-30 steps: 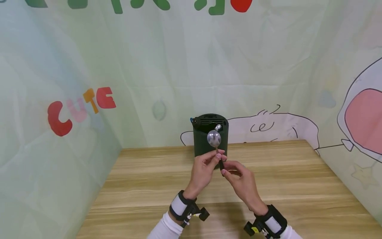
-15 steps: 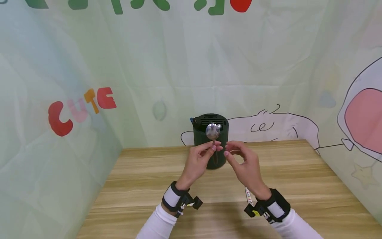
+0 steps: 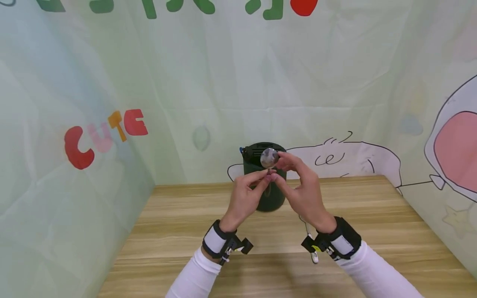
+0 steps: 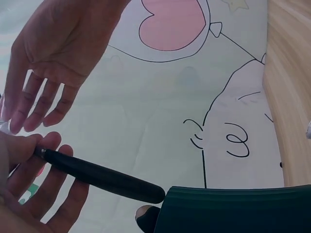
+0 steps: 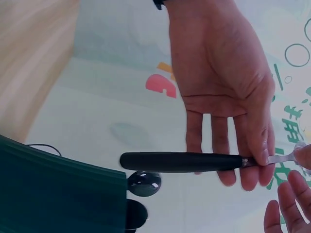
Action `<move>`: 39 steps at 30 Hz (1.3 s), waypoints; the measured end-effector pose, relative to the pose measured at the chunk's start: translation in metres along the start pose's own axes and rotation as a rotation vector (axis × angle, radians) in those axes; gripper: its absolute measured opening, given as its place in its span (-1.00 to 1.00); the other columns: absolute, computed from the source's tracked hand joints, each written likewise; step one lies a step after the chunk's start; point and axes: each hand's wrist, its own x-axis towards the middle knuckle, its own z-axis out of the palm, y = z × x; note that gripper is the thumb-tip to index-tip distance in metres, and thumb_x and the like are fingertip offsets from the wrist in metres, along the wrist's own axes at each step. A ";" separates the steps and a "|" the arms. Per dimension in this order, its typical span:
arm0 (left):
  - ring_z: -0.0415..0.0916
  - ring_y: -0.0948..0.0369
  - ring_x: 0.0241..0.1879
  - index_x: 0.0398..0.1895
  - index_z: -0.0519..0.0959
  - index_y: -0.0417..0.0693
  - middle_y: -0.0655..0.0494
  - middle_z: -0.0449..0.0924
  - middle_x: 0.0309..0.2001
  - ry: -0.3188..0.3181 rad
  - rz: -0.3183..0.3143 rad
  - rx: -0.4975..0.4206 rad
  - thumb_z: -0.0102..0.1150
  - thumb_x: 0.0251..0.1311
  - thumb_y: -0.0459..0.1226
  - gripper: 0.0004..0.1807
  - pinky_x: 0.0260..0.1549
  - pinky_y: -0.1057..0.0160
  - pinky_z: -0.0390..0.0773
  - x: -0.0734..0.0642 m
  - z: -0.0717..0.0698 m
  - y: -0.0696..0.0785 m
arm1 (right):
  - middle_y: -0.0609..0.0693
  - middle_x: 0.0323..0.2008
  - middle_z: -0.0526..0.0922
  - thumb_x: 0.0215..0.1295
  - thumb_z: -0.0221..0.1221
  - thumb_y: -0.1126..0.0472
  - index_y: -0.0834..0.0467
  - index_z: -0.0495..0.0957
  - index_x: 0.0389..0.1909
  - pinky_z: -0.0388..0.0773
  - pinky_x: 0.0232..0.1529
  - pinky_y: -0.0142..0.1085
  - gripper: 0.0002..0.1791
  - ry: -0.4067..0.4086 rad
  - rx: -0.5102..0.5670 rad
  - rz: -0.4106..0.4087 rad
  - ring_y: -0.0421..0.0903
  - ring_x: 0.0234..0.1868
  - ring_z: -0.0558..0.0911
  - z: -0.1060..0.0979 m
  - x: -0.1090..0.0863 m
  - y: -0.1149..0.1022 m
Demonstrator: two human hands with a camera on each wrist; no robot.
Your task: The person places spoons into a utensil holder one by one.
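A spoon with a shiny metal bowl (image 3: 269, 158) and a black handle (image 5: 182, 161) is held up in front of a dark green upright container (image 3: 275, 198). My left hand (image 3: 243, 198) pinches the spoon at the neck, with the thumb pressed on the metal end of the handle. My right hand (image 3: 305, 192) has its fingers at the bowl and its thumb beside the left fingertips, gripping the spoon near the bowl. In the left wrist view the handle's end appears beside the container's rim (image 4: 243, 191).
Black rounded ends (image 5: 145, 183) stick out of the container's opening. A thin utensil with a pale patterned handle (image 3: 314, 257) lies on the wooden table (image 3: 179, 231), partly hidden behind the right wrist. A printed cloth (image 3: 208, 82) hangs behind and at both sides.
The spoon has risen slightly in the left hand. My right hand left the handle's lower part, moved up and reached the bowl. The utensil on the table came into view.
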 end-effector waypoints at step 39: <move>0.58 0.08 -0.28 -0.12 0.56 -0.35 -0.18 0.62 -0.27 0.081 0.009 0.106 0.08 0.16 -0.49 -0.78 -0.33 0.10 0.60 0.030 -0.012 -0.041 | 0.25 -0.32 0.56 0.02 0.17 0.59 0.36 0.39 -0.01 0.60 -0.32 -0.03 -0.56 -0.025 0.021 0.032 0.03 -0.36 0.60 0.028 0.037 0.035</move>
